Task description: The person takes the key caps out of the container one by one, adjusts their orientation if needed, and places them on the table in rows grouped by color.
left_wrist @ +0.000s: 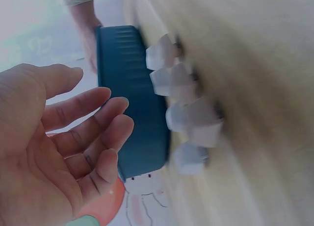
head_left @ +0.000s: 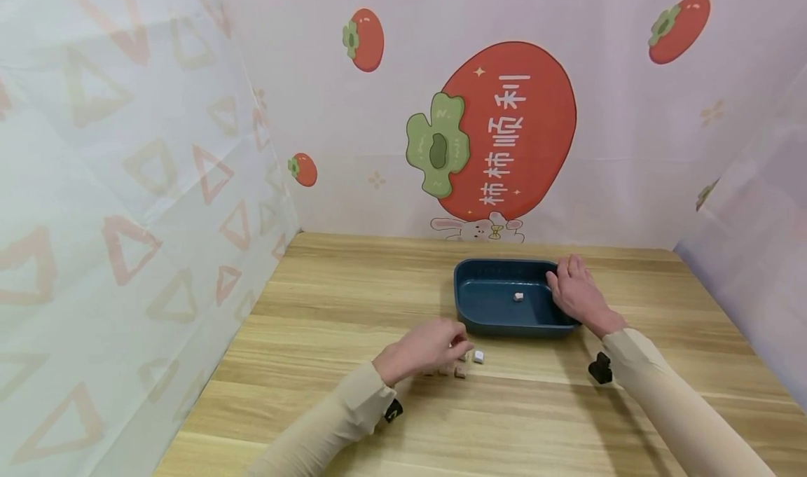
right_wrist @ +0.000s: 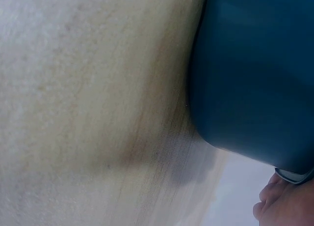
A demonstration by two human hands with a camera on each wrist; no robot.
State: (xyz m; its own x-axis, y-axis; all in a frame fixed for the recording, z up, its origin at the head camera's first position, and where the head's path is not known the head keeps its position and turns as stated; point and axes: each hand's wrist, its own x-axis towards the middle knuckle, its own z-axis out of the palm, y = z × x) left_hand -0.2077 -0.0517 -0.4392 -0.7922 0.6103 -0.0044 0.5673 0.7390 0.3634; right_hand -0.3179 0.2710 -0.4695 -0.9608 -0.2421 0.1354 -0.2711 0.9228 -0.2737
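Note:
A dark blue rectangular tray sits on the table, with one small whitish block inside it. At the tray's right end my right hand holds the rim, thumb over the inner side. In the right wrist view only part of that hand shows beside the tray's lip. My left hand hovers over several small white blocks in front of the tray. The left wrist view shows this hand with loosely bent fingers and nothing between them. Blurred blocks stand close together beyond its fingertips.
The wood-grain table ends at a back wall cloth printed with persimmons. A patterned cloth hangs along the left side. Black wrist-worn devices stick out below both sleeves.

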